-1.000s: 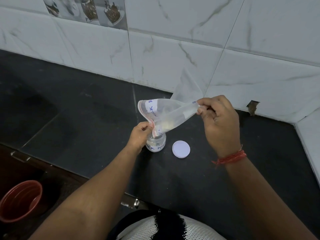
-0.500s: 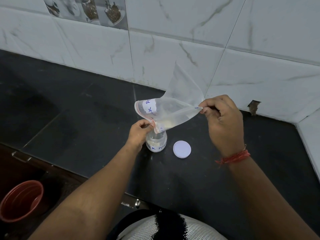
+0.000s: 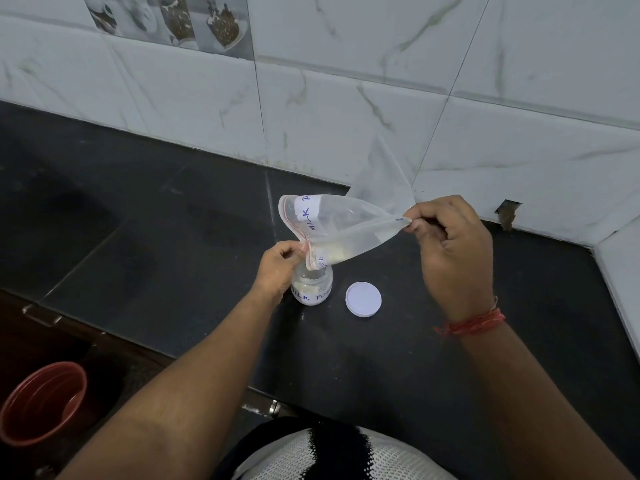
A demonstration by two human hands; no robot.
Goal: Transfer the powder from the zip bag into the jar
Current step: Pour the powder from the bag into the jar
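So the right hand (image 3: 450, 251) is pinching the bottom corner of the zip bag (image 3: 346, 230) between thumb and fingertips and lifting it up toward the back wall, while the left hand (image 3: 277, 265) is pinching the red zip edge of the bag's mouth, fingers closed on the plastic, and steering that mouth down right over the jar (image 3: 312, 287). The bag is hanging tilted in the air between the two hands, mouth low, closed end high. Progress-wise I'd say it's well along but not finished: there's a pale yellowish clump of powder (image 3: 332, 252) sitting in the lowest fold of the bag just above the mouth, so that bit hasn't dropped yet, and the rest of the bag is looking pretty much clear. The jar is standing upright on the dark countertop (image 3: 173, 237), well in from the front edge and closer to the back wall, and it's already holding some of the same pale powder in its lower part, not close to full from what I can tell. Its white lid (image 3: 363, 299) is lying flat on the countertop just beside it on the right, so capping is still to come. Off the front left edge there's a red cup (image 3: 41, 403) down low, can't tell what's in it.
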